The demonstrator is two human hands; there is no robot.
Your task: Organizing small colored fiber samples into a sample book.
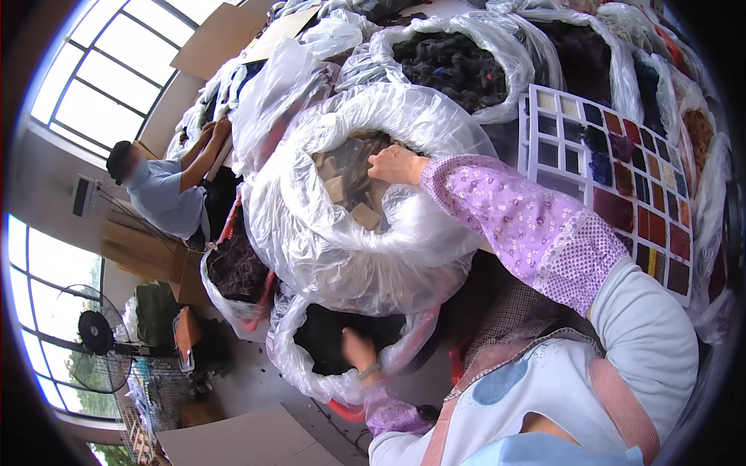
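A large white translucent plastic bag (295,194), its rim rolled back, stands in front of me. Inside lie several flat tan and brown pieces (364,216), their kind unclear. My right hand (395,165), in a purple flowered sleeve cover, reaches over the bag's mouth with curled fingers. Whatever is between those fingertips, if anything, cannot be made out. Lower down, my left hand (357,349) hovers at or over a smaller plastic-lined container of black material (318,334). Motion smears its fingers, and I cannot see what they hold.
At right leans a white gridded tray (552,177) with dark, red and brown swatches in its cells. Plastic bags of dark fibre (451,70) crowd the back. A co-worker (167,190) bends over bags at left. A fan (96,332) and cardboard (241,443) stand lower left.
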